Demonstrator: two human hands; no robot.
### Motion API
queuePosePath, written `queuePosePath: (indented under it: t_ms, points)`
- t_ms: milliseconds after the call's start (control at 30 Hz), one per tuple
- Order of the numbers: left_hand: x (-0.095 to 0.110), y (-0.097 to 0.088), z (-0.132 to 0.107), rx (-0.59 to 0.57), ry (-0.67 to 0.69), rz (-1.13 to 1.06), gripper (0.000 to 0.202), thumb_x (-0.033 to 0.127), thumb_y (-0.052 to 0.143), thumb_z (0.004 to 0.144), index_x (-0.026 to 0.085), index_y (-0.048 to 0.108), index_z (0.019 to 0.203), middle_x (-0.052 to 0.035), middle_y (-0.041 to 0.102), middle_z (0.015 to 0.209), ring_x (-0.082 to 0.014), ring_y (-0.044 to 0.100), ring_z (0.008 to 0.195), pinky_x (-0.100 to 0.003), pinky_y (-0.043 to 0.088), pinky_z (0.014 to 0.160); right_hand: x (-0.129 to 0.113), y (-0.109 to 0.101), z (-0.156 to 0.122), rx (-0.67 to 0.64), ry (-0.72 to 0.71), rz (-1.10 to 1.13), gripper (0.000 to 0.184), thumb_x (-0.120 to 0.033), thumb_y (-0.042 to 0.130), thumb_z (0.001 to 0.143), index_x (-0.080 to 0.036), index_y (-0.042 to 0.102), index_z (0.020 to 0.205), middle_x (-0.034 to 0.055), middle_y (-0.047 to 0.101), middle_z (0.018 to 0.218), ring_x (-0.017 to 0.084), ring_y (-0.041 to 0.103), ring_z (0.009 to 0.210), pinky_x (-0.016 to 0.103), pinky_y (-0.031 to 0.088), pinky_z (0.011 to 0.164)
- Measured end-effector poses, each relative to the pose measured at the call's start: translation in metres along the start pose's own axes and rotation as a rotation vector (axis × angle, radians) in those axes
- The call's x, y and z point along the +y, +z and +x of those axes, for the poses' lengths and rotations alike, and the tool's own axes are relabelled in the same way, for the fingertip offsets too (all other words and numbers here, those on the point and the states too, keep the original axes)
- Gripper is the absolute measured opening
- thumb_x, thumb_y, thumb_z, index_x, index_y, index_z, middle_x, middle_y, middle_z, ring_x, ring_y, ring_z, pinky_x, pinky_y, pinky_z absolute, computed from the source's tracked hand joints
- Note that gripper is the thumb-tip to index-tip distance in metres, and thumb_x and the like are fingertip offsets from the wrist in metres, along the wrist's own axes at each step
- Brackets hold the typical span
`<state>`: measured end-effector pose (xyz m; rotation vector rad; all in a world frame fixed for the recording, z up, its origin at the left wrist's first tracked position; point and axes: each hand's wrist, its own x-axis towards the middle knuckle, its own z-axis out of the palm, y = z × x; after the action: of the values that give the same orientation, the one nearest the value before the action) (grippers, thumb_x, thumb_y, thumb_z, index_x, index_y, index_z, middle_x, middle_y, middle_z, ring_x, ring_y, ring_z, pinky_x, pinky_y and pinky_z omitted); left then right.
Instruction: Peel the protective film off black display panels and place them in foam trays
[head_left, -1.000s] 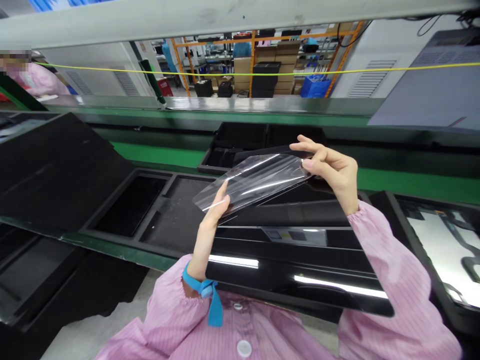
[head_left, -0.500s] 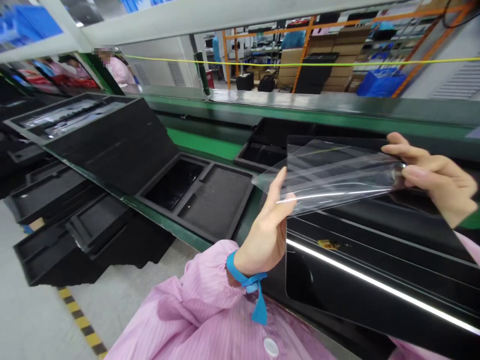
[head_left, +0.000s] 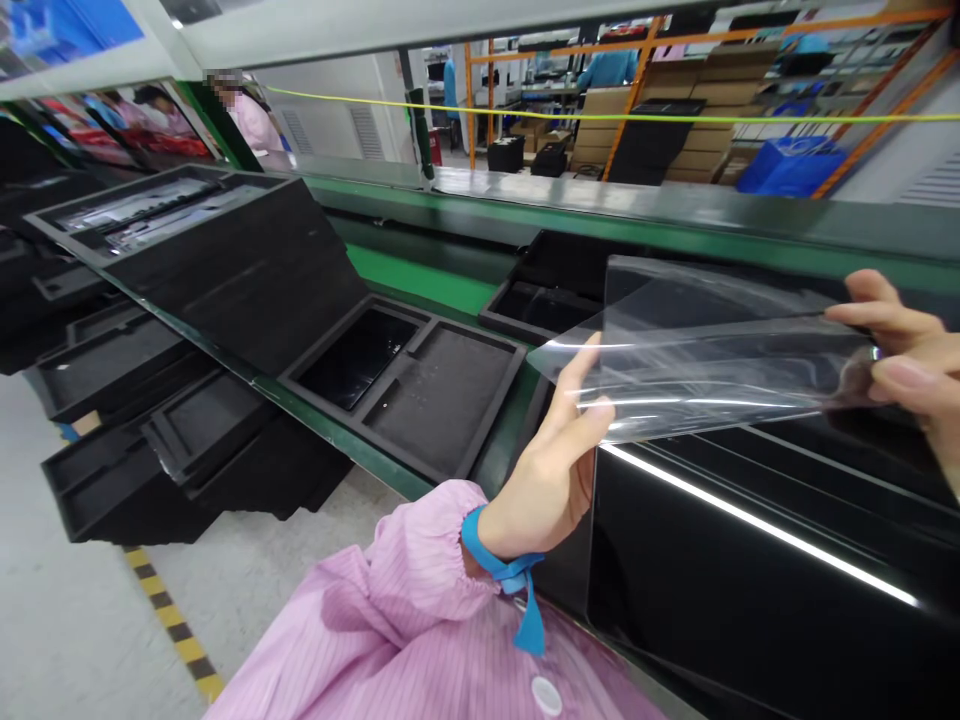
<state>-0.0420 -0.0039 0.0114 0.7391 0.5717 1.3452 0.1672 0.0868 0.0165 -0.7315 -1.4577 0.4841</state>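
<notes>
A clear plastic film, slightly curled and streaked with reflections, stretches between my two hands. My left hand, with a blue wrist strap, holds its left end between thumb and fingers. At the right end, my right hand pinches the film's edge; part of this hand runs out of view. Below the film lies a large glossy black panel, crossed by a bright light reflection. The film lies over its far part, and I cannot tell whether the two touch anywhere.
Left of my hands, a black foam tray holds a dark glossy panel. Another black tray stands behind. A tall tray stack stands further left, with more trays below. A yellow cord crosses the background.
Both hands have shifted right in view, the right one further, and the film looks more stretched out. A small gold-coloured piece seen on the panel earlier no longer shows.
</notes>
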Motion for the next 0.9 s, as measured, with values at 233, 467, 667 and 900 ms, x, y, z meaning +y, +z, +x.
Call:
queuePosePath:
  t_ms: [233, 467, 667, 900]
  points:
    - [-0.004, -0.002, 0.001, -0.068, 0.065, -0.111, 0.046, 0.021, 0.037, 0.092, 0.019, 0.037, 0.137, 0.0038, 0.043, 0.143, -0.0187, 0.026, 0.138, -0.033, 0.02, 0.115, -0.005, -0.004, -0.001, -0.047, -0.048, -0.029, 0.039, -0.039, 0.077, 0.059, -0.025, 0.046, 0.039, -0.0055, 0.066, 0.082, 0.029, 0.047, 0.117, 0.041, 0.03, 0.109]
    - [-0.012, -0.019, 0.007, -0.101, 0.006, -0.06, 0.062, 0.02, 0.058, 0.08, 0.023, 0.034, 0.137, -0.0037, 0.054, 0.133, -0.0269, 0.039, 0.131, -0.043, 0.025, 0.112, -0.003, -0.002, -0.004, -0.187, -0.212, -0.082, 0.037, -0.033, 0.065, 0.073, -0.021, 0.047, 0.043, 0.0013, 0.062, 0.068, 0.031, 0.049, 0.115, 0.049, 0.021, 0.111]
    - [-0.024, -0.045, 0.005, -0.2, 0.044, 0.07, 0.072, 0.011, 0.059, 0.078, 0.022, 0.025, 0.14, -0.0055, 0.037, 0.147, -0.0228, 0.027, 0.137, -0.036, 0.023, 0.113, 0.015, -0.002, -0.005, -0.008, 0.153, -0.378, 0.034, -0.041, 0.053, 0.079, -0.017, 0.065, 0.099, 0.0081, 0.059, 0.113, 0.026, 0.056, 0.105, 0.042, 0.046, 0.088]
    - [-0.035, -0.053, -0.004, -0.183, 0.179, 0.236, 0.065, 0.014, 0.058, 0.083, 0.033, 0.031, 0.139, 0.0047, 0.029, 0.15, -0.0171, 0.015, 0.14, -0.029, 0.008, 0.116, -0.017, 0.005, -0.018, 0.139, -0.471, -1.188, 0.016, -0.02, 0.054, 0.088, -0.013, 0.067, 0.095, 0.0081, 0.065, 0.098, 0.022, 0.064, 0.087, 0.028, 0.052, 0.074]
